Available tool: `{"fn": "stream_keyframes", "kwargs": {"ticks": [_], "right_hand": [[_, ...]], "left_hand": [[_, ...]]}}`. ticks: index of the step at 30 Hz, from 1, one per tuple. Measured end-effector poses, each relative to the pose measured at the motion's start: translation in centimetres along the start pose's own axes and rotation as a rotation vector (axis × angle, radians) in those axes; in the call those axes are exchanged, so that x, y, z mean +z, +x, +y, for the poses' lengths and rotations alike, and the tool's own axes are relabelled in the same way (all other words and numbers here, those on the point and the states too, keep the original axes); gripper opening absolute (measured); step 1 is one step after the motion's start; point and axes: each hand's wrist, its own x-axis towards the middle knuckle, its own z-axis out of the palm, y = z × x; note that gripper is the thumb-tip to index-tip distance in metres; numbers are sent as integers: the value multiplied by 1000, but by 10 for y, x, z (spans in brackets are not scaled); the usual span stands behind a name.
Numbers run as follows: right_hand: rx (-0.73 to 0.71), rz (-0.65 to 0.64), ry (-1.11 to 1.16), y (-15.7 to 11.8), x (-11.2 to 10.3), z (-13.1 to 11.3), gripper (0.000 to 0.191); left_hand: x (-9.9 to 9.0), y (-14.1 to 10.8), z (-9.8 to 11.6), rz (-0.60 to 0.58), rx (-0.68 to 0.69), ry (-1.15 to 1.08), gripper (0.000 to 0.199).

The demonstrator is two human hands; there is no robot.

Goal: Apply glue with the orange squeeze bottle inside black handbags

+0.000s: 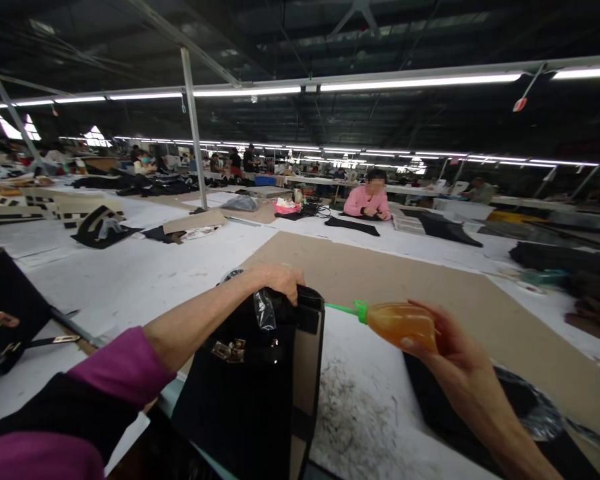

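Note:
A black handbag [250, 407] with gold metal fittings stands tilted in front of me, its tan inner side panel showing. My left hand [283, 280] grips its top edge, fingers bent over the rim. Clear plastic wrap [265, 310] hangs from the bag near that hand. My right hand [445, 340] is closed around a squeeze bottle [403, 323] of amber liquid, held sideways. Its thin green nozzle [343, 309] points left, with the tip at the bag's upper right edge; whether it touches I cannot tell.
Another black bag [10, 313] stands at the left. A black piece with plastic wrap [535, 413] lies at the lower right. Brown board [380, 267] covers part of the white table. Across it, a person in pink [367, 200] leans over dark pieces. A metal post [194, 127] rises beyond.

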Motion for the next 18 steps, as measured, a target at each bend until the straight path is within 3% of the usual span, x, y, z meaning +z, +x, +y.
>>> {"fn": "stream_keyframes", "kwargs": {"ticks": [11,18], "right_hand": [[-137,-29,-103,3,-1,-2,48],[-183,-50,-144,-1,-4,2,44]], "left_hand": [[-3,5,10,-110,-20,-2,28],[-3,6,12,-117,-27,10,29]]}}
